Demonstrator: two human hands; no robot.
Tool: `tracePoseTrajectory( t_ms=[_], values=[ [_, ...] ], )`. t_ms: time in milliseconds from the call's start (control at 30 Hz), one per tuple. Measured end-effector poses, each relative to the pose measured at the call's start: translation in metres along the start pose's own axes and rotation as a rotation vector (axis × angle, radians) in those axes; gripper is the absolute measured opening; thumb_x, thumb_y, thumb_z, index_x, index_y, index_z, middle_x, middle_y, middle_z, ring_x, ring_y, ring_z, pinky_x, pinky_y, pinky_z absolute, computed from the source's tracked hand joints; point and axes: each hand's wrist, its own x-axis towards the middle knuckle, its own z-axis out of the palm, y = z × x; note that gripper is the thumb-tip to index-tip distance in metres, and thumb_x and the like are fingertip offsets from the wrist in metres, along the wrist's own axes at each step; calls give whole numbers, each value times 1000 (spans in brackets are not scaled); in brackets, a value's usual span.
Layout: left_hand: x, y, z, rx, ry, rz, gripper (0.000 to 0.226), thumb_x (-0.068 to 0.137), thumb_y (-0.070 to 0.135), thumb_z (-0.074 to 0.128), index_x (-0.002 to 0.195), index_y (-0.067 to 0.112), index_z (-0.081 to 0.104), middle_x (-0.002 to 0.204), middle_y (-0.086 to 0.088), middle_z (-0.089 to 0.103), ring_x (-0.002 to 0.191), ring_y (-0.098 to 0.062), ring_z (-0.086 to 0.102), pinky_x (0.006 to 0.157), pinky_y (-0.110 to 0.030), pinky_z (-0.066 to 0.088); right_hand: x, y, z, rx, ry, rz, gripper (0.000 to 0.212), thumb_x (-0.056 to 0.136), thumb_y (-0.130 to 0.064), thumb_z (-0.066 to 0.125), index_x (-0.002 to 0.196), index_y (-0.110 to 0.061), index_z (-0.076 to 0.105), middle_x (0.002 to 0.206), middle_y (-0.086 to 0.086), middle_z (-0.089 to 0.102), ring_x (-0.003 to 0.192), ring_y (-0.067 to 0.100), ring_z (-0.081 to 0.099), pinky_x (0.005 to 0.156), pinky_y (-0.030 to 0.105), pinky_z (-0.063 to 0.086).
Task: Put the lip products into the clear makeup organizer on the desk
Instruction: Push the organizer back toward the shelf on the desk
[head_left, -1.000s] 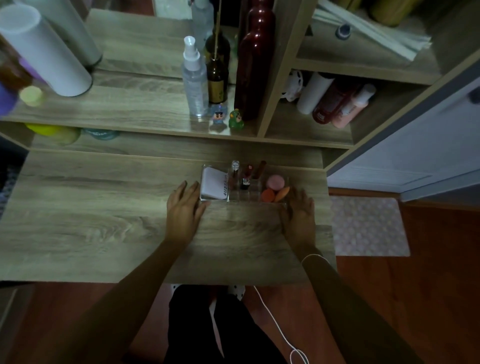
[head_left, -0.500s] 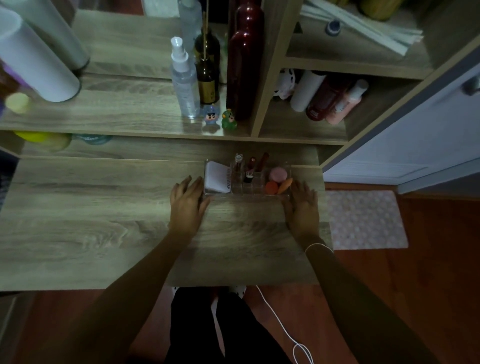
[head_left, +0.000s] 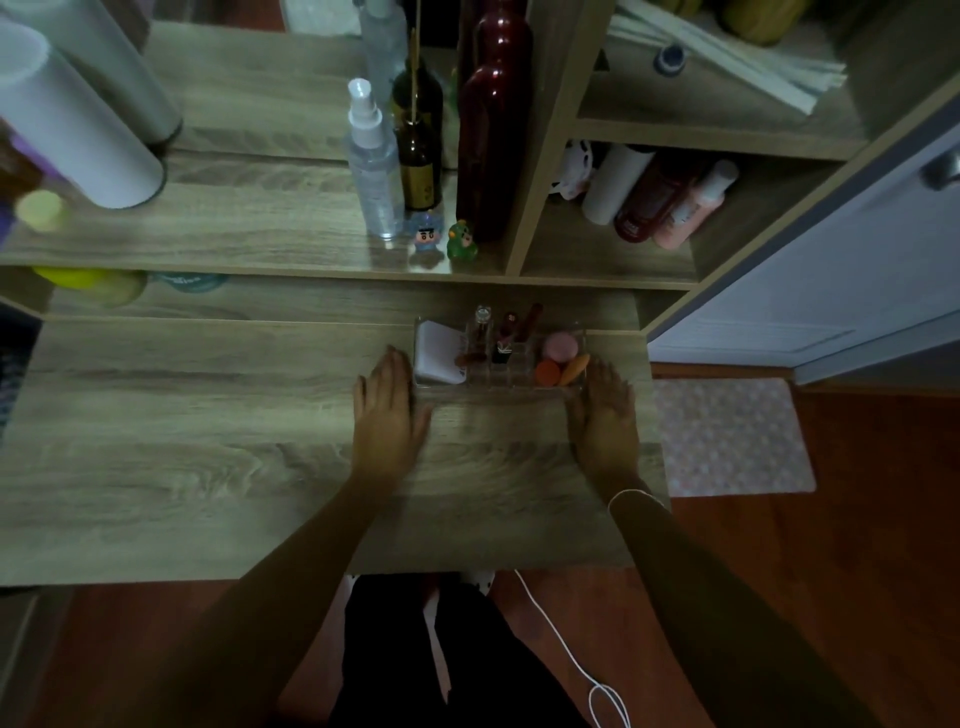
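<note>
The clear makeup organizer sits on the wooden desk near its far right edge. Several lip products stand upright in its middle slots, and one reddish tube lies tilted beside a white compact in the left section. Pink and orange sponges fill the right section. My left hand rests flat on the desk at the organizer's left front corner, fingers apart. My right hand lies flat at the right front corner, holding nothing.
A raised shelf behind the desk carries a clear spray bottle, a brown bottle, a dark red bottle and two small figurines. Bottles fill a cubby at right. A white cylinder stands at left. A white cord hangs below.
Both hands have stayed flat at the organizer's front corners. The view has shifted slightly, and the organizer sits a little farther back on the desk.
</note>
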Motion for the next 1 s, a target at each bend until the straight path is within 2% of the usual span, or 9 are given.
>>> tracePoseTrajectory(
  t_ms=[100, 233, 433, 667, 1000],
  values=[
    [-21, 5, 10, 80, -65, -10, 67, 98, 40, 36, 148, 8, 5, 158, -16, 9, 146, -28, 9, 118, -55, 11, -15, -11, 5, -3, 12, -8, 54, 102, -25, 38, 150, -8, 20, 158, 15, 24, 148, 26, 16, 122, 46, 11],
    [-31, 6, 16, 173, -132, 21, 66, 98, 45, 25, 148, 10, -1, 159, -14, 3, 146, -24, -1, 118, -54, 8, -27, -16, 14, -44, -35, 5, 58, 102, -27, 37, 151, -7, 13, 160, 16, 17, 149, 28, 12, 121, 49, 13],
    [-34, 10, 12, 171, -122, 28, 67, 98, 44, 28, 148, 8, 0, 158, -15, 5, 145, -25, 0, 118, -54, 6, -29, -16, 15, -28, -64, 17, 60, 102, -33, 32, 152, -11, 8, 161, 14, 13, 149, 27, 8, 122, 49, 11],
    [-35, 12, 7, 130, -191, 30, 67, 99, 41, 27, 148, 6, -3, 159, -15, 0, 146, -27, -3, 119, -54, 6, -31, -13, 13, -6, -89, 16, 60, 102, -35, 32, 153, -13, 7, 161, 12, 13, 149, 26, 8, 122, 49, 11],
    [-40, 19, 4, 38, -87, 47, 71, 97, 36, 41, 147, 2, 4, 157, -20, 12, 146, -30, 7, 118, -54, 10, -31, -17, 10, -14, -106, 12, 62, 102, -34, 34, 152, -12, 5, 161, 13, 12, 149, 28, 8, 122, 49, 10]
  ],
)
